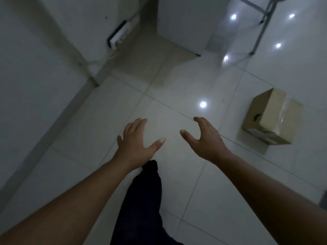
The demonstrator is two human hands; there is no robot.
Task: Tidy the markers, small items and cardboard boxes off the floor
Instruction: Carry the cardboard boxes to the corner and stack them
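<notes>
Head view: tiled floor [109,121], glossy, with ceiling-light reflections. Dark trouser leg [141,200] at bottom centre. Cardboard box [269,119], closed and taped, on floor at right, apart from both hands. Left hand [136,144] spread wide, empty. Right hand [203,138] open, fingers curled, empty.

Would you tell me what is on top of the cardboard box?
Nothing lies on the box; only clear tape and a label show. It sits shut on the floor, so its contents and underside are hidden.
</notes>
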